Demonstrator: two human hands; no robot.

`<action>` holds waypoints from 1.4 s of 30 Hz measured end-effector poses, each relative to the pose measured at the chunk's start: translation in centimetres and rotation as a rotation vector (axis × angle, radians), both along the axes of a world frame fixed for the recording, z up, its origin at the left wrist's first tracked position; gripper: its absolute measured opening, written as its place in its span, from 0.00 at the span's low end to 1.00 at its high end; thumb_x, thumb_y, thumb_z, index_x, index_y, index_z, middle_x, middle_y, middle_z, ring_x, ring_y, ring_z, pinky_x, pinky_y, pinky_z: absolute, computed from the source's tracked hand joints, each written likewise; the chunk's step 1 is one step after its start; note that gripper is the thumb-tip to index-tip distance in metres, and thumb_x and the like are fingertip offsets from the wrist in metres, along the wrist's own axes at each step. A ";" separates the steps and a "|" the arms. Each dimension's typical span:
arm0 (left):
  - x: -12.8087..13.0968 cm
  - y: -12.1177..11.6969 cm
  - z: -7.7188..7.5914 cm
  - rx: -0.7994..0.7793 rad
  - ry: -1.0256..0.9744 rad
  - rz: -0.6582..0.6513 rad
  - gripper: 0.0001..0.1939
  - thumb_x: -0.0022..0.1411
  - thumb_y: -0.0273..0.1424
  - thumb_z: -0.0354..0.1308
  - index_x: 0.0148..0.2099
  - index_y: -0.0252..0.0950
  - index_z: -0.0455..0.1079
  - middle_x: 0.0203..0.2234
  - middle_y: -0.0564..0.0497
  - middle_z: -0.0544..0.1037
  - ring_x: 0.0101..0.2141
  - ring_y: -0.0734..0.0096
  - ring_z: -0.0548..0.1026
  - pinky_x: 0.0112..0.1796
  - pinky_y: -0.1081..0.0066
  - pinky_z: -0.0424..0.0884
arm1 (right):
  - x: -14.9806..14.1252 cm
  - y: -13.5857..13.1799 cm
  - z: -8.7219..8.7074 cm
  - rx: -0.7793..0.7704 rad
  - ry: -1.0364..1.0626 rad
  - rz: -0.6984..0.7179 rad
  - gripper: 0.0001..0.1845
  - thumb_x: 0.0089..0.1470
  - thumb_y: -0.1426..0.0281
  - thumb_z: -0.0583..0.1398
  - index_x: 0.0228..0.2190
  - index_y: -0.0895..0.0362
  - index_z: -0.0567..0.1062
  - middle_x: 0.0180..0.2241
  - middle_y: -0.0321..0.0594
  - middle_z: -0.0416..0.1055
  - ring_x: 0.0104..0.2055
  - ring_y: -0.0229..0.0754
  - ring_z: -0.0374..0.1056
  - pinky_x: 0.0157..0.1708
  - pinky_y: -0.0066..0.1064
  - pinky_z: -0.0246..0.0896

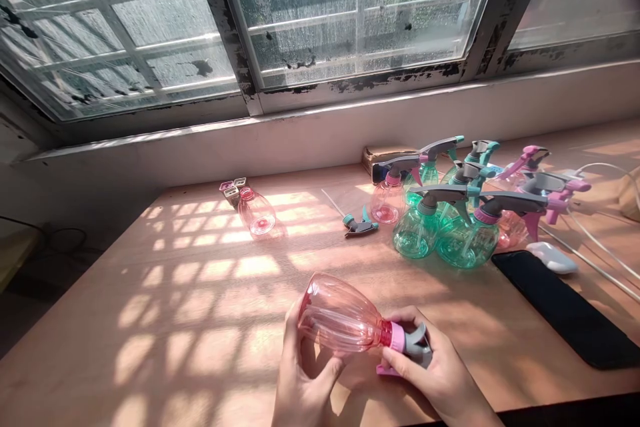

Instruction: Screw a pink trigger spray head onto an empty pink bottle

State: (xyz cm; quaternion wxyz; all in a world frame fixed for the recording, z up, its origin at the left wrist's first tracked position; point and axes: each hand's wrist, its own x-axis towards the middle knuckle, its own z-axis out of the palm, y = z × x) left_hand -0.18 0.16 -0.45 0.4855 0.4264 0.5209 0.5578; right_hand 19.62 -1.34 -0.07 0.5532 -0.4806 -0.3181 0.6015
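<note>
A clear pink spray bottle (340,313) lies tilted on its side in the air between my hands, just above the table's front part. My left hand (307,373) grips it round its base, thumb below and fingers behind. At the neck, my right hand (435,367) holds the pink collar (397,337) and the grey spray head (417,341) between thumb and fingers. The collar sits against the bottle's neck; whether it is tight I cannot tell. Part of the pink trigger shows under my right thumb.
Several green and pink spray bottles (467,240) stand at the right back. A loose spray head (360,225) with its tube lies left of them. Farther left is a pink bottle without a head (257,213). A black phone (565,307) and white mouse-like object (551,258) lie right.
</note>
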 end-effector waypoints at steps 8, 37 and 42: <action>-0.1 0.1 1.2 -0.016 0.021 -0.025 0.41 0.55 0.45 0.77 0.67 0.45 0.69 0.63 0.43 0.78 0.66 0.41 0.72 0.68 0.52 0.64 | -0.1 0.1 0.2 0.015 -0.062 0.032 0.25 0.46 0.51 0.78 0.38 0.55 0.83 0.35 0.42 0.81 0.35 0.48 0.78 0.34 0.38 0.83; -0.1 -0.1 0.4 -0.031 0.027 0.003 0.43 0.52 0.44 0.79 0.68 0.49 0.68 0.66 0.45 0.75 0.69 0.41 0.68 0.69 0.52 0.61 | -0.1 0.1 0.4 -0.002 -0.062 0.036 0.27 0.44 0.50 0.79 0.37 0.56 0.83 0.32 0.40 0.80 0.33 0.45 0.76 0.34 0.37 0.84; 0.2 0.1 0.0 -0.007 -0.057 -0.019 0.42 0.57 0.40 0.77 0.70 0.50 0.66 0.68 0.46 0.73 0.71 0.45 0.65 0.69 0.54 0.62 | 0.1 0.2 1.0 -0.041 -0.016 0.036 0.28 0.42 0.50 0.80 0.36 0.56 0.83 0.32 0.39 0.80 0.33 0.44 0.77 0.33 0.36 0.84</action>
